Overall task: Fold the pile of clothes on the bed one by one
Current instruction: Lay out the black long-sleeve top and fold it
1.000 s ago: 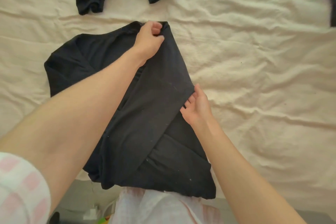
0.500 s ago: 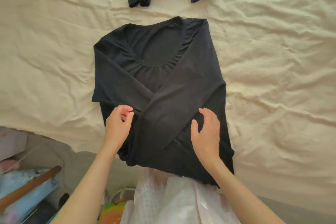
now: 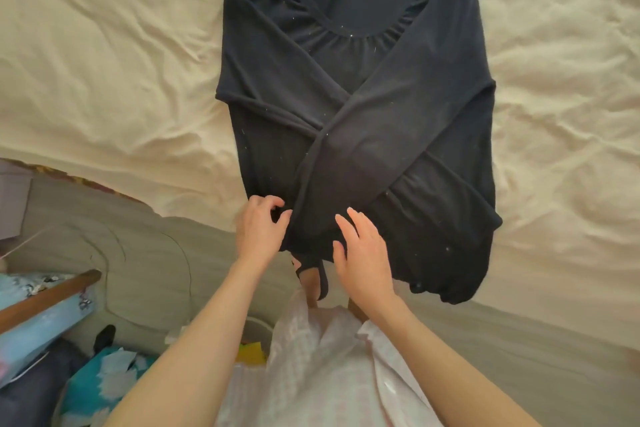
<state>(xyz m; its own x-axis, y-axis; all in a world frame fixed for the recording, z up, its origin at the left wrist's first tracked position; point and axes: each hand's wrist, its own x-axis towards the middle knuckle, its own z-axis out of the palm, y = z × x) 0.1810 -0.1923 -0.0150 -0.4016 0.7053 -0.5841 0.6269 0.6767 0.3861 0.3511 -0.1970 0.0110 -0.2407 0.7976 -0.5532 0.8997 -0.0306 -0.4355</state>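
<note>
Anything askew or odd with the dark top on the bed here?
Mostly tidy. The dark long-sleeved top has its sleeves crossed, but its hem spills over the cream bedsheet edge, bunched unevenly at the right corner.

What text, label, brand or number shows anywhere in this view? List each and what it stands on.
None can be read.
The black top shows no print or visible tag, only pale lint specks.
The blue patterned item at lower left carries small dark marks, too blurred to tell whether they are writing.
</note>
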